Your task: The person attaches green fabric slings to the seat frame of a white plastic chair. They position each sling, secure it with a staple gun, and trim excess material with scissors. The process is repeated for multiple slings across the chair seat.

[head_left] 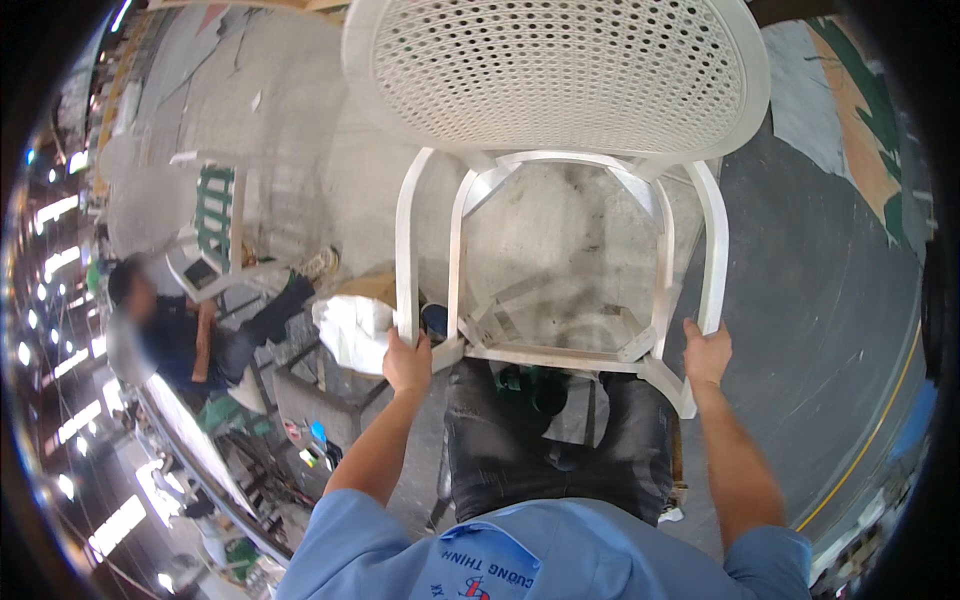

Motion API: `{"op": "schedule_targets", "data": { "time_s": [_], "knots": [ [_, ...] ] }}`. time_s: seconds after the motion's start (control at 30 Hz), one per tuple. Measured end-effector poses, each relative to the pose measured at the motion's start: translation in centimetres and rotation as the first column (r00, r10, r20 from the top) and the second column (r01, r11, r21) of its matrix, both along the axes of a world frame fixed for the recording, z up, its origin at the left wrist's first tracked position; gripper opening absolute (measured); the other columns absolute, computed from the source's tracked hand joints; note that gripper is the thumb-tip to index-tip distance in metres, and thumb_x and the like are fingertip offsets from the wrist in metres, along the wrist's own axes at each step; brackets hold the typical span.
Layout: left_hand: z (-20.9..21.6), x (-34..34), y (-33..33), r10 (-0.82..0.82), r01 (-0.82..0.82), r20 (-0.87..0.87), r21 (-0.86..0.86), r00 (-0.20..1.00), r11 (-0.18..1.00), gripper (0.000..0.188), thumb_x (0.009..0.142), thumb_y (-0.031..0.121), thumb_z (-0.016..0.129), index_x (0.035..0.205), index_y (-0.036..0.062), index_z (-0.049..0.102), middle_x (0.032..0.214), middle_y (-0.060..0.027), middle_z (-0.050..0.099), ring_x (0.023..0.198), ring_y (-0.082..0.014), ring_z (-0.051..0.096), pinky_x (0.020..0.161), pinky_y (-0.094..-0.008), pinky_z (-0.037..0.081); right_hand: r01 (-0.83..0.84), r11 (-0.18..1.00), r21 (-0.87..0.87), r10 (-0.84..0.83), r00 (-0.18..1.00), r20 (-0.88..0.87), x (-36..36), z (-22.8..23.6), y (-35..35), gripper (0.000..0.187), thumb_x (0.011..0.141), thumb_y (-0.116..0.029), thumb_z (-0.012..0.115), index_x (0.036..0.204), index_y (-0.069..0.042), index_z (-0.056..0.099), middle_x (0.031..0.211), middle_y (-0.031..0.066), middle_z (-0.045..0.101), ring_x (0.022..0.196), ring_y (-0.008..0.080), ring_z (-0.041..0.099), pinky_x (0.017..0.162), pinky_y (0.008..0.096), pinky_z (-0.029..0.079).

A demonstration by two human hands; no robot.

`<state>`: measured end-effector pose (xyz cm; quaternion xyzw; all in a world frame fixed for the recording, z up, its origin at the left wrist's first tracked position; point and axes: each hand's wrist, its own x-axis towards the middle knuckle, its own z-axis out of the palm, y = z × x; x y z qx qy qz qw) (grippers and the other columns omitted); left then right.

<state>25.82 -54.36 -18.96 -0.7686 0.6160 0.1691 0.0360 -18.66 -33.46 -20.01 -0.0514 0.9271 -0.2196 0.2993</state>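
In front of me is a white chair frame (560, 157) with curved armrests and a perforated, woven-looking backrest (555, 75) on its far side. The seat is an open ring, and the concrete floor shows through it. My left hand (408, 364) is closed round the near end of the left armrest (406, 240). On the other side my right hand (706, 352) grips the near end of the right armrest (714, 240). The chair's near edge lies just in front of my knees; its lower legs are partly hidden.
At the left a person (175, 320) in dark clothes sits near another white chair with green webbing (215, 215). A white bag (352, 332) lies beside my left hand, above a grey seat (315, 400) with small items near it. Dark sheeting (800, 260) covers the floor at right.
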Motion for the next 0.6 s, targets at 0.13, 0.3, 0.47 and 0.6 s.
{"op": "schedule_targets", "data": {
  "time_s": [0.13, 0.3, 0.47, 0.6],
  "knots": [
    [-0.7, 1.0, 0.7, -0.036, 0.034, -0.219, -0.014, 0.975, 0.999, 0.044, 0.089, 0.027, 0.073, 0.12, -0.0019, 0.059, 0.098, -0.0255, 0.074, 0.092, -0.0453, 0.071, 0.082, -0.0501, 0.054, 0.052, 0.998, -0.047, -0.053, 0.998, -0.018, 0.2, 0.3, 0.1, 0.035, 0.086, -0.021, 0.077, 0.105, 0.007, 0.067, 0.081, 0.0175, 0.07, 0.068, 0.0268, 0.068, 0.067, 0.0412, 0.055],
    [-1.9, 3.6, 1.1, 0.04, 0.013, -0.509, 0.1, 0.86, 0.995, 0.031, 0.092, 0.011, 0.07, 0.118, -0.0006, 0.057, 0.089, -0.0119, 0.069, 0.072, -0.022, 0.067, 0.065, -0.0349, 0.053, 0.016, 0.992, -0.127, -0.023, 0.998, -0.057, 0.7, 0.8, 0.0, 0.045, 0.091, -0.029, 0.077, 0.114, 0.007, 0.063, 0.073, 0.0054, 0.062, 0.054, 0.0116, 0.057, 0.047, 0.0295, 0.046],
    [-0.6, 5.1, 1.0, 0.038, 0.057, -0.677, 0.117, 0.735, 0.991, 0.025, 0.095, 0.006, 0.067, 0.116, 0.0, 0.054, 0.084, -0.004, 0.062, 0.06, -0.0102, 0.058, 0.054, -0.0272, 0.05, -0.134, 0.986, -0.102, 0.106, 0.965, -0.241, 3.6, 0.1, 1.9, 0.064, 0.093, -0.037, 0.073, 0.139, 0.005, 0.056, 0.095, 0.0085, 0.067, 0.08, 0.0135, 0.063, 0.071, 0.029, 0.05],
    [-1.0, 6.5, 0.6, -0.088, 0.18, -0.697, 0.059, 0.711, 0.982, 0.022, 0.095, 0.01, 0.068, 0.108, -0.0024, 0.056, 0.077, -0.0051, 0.063, 0.061, -0.0118, 0.06, 0.052, -0.0287, 0.049, -0.325, 0.936, -0.132, 0.255, 0.888, -0.383, 3.7, -1.4, 4.0, 0.072, 0.09, -0.036, 0.075, 0.147, 0.0, 0.05, 0.122, 0.0165, 0.066, 0.098, 0.0224, 0.065, 0.085, 0.0382, 0.053]
  ]
}}
